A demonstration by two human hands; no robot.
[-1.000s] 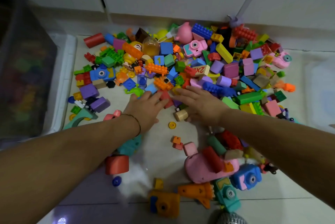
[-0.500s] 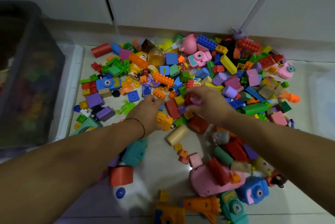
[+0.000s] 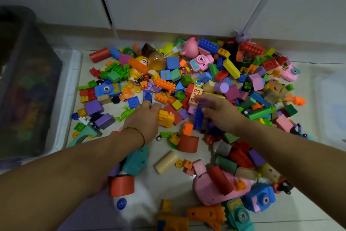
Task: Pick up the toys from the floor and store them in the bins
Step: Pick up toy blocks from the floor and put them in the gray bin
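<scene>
**Both hands deep in the toys, scooping up a load for the bin**

Head view: a second ago the hands lay flat, side by side, at the pile's near edge. Now they are parted and further in. The left hand (image 3: pixel 144 120) has its fingers curled round a yellow toy (image 3: pixel 166 118). The right hand (image 3: pixel 219 113) has its fingers together, bent over a lilac block (image 3: pixel 204 102); I cannot tell if it grips. Loose pieces have been raked nearer. The toys (image 3: pixel 187 84) still cover the floor (image 3: pixel 174 185), and the dark bin (image 3: pixel 28 81) stands at the left, so gathering has likely only begun.
</scene>
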